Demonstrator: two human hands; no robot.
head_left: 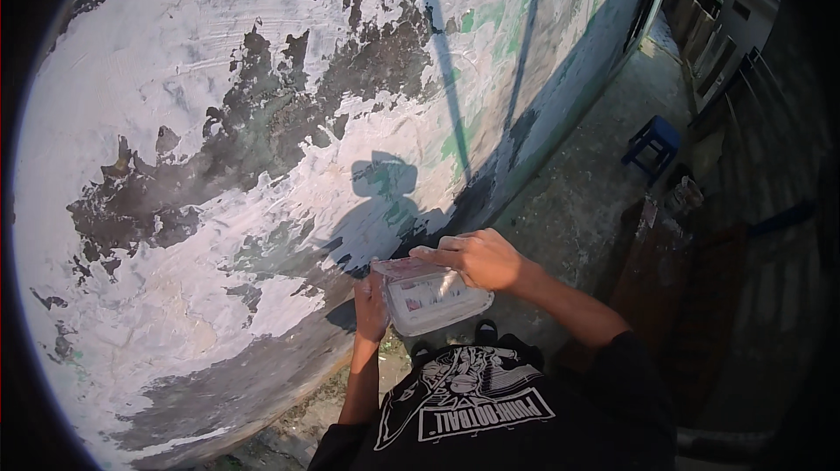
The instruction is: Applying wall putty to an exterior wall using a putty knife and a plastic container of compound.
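Patchy white wall [166,68]; left hand [371,309] fingers grip clear tub [420,325]; right hand [479,261] fingers curled at its rim, can't tell if holding anything; black shirt [525,446], white lettering [486,415].

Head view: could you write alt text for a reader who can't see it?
A person's left hand holds a clear plastic container, with the right hand at its far edge, beside a wall patchily coated in white. Farther off, a blue stool stands on the shaded ground.

Wears blk tee [569,432] w/ wht graphic [464,383] + dk footwear [486,329].
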